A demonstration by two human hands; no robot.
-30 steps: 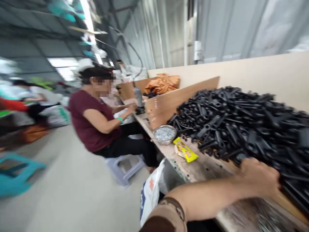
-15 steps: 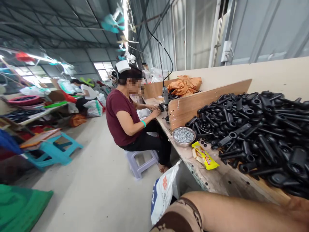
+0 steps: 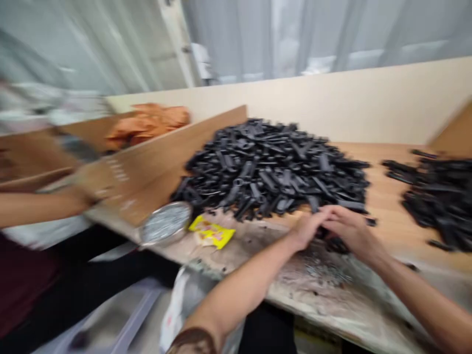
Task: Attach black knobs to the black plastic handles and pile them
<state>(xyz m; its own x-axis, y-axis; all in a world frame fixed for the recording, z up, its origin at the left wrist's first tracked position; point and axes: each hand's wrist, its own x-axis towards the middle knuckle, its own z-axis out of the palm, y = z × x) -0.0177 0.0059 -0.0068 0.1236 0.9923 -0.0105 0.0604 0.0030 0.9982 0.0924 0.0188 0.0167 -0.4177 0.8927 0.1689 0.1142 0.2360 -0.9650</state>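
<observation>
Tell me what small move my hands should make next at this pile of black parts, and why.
Probably draw both hands back a little toward you with the one part between them. The left hand and right hand meet at the near edge of the black plastic parts pile, over bare worn table; blur hides the grip.

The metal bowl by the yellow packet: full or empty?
Not empty: the metal bowl shows a grey, speckled fill up near its rim. Motion blur hides what the pieces are.
</observation>
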